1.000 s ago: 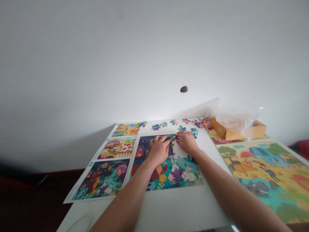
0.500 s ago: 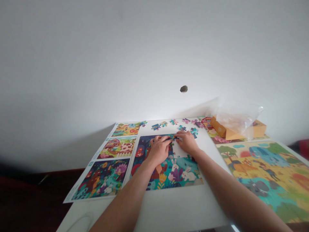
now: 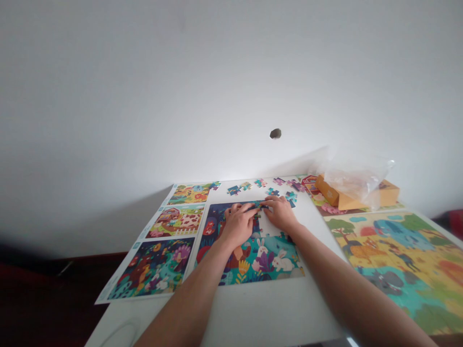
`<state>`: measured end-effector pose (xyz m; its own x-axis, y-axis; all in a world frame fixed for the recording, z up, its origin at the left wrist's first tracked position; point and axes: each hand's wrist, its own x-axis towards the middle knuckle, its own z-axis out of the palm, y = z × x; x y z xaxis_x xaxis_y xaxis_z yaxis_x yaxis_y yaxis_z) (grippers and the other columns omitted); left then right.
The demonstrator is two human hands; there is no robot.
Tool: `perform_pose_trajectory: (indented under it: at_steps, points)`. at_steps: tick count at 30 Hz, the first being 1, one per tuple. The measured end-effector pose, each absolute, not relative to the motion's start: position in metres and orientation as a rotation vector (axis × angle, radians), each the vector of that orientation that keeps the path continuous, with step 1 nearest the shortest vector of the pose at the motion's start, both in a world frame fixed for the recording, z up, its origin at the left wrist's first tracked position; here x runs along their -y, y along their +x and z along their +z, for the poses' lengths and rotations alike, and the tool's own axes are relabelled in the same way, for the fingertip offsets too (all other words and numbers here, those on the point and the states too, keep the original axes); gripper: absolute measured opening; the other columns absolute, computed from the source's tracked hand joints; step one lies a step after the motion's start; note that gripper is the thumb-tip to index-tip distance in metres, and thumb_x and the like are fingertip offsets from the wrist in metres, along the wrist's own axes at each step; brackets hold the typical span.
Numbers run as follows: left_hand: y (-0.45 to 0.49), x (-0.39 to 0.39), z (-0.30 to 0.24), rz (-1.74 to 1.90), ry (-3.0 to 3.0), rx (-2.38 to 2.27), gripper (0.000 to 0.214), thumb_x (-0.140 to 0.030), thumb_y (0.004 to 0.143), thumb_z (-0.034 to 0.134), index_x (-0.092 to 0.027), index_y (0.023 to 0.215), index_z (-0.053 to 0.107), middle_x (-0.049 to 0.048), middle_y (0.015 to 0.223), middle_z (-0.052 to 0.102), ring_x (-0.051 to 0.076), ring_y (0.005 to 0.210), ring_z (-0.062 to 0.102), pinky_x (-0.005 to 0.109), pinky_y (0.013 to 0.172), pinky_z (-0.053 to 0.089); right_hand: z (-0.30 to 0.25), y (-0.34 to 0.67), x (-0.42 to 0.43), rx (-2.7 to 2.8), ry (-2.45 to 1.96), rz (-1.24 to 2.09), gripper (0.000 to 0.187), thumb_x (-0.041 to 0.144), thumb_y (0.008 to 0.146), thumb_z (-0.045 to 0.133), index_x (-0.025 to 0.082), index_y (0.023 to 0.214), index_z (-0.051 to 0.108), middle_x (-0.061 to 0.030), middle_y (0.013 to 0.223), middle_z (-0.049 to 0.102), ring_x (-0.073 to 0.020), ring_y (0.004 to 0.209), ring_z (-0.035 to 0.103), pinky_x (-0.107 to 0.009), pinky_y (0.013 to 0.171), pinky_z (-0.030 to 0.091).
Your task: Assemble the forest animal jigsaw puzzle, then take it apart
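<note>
A partly assembled jigsaw puzzle [image 3: 260,270] with rabbits and plants lies in the middle of the white table. My left hand [image 3: 239,224] rests over its upper part, fingers bent and fingertips at the top edge. Opposite it, my right hand [image 3: 279,212] has its fingers closed at the same spot. Between both sets of fingertips is a dark blue puzzle piece [image 3: 258,206], partly covered by them. Below my right hand a gap in the picture shows white table. Several loose puzzle pieces [image 3: 273,192] lie just beyond the hands.
A printed picture sheet [image 3: 173,236] with three scenes lies left of the puzzle. To the right is a completed safari jigsaw [image 3: 401,260]. Behind it, a yellow box [image 3: 388,193] and a clear plastic bag [image 3: 358,173] sit on another picture sheet. A white wall [image 3: 224,96] rises behind the table.
Hardly anything differs. Both hands stay at the puzzle's top edge, with only slight finger movement at the dark blue piece.
</note>
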<state>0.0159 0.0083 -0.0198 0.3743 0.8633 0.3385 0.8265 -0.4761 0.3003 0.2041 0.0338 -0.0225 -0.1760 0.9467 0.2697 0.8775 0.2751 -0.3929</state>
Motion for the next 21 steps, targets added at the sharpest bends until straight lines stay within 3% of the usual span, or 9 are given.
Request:
perform_pose_trajectory:
  at_steps: [16,21]
  points:
    - [0.0159,-0.0067,-0.0165,0.665,2.550,-1.536,0.042,-0.019,0.094,0.044,-0.038,0.127,0.063,-0.0005,0.134,0.061,0.025,0.113,0.049,0.044,0.094,0.031,-0.0219,0.2022,-0.0324,2.121,-1.646,0.156,0.032,0.027,0.089,0.053,0.032,0.114,0.072,-0.0029,0.125,0.064,-0.0263,0.109,0.053,-0.041,0.099,0.039]
    - [0.0158,-0.0073,-0.0174,0.670,2.556,-1.535,0.043,-0.019,0.093,0.045,-0.039,0.128,0.062,-0.0015,0.134,0.061,0.025,0.113,0.048,0.043,0.093,0.031,-0.0181,0.2017,-0.0315,2.077,-1.487,0.113,0.041,0.014,0.084,0.051,0.021,0.122,0.066,-0.0075,0.124,0.062,-0.0239,0.111,0.052,-0.037,0.101,0.038]
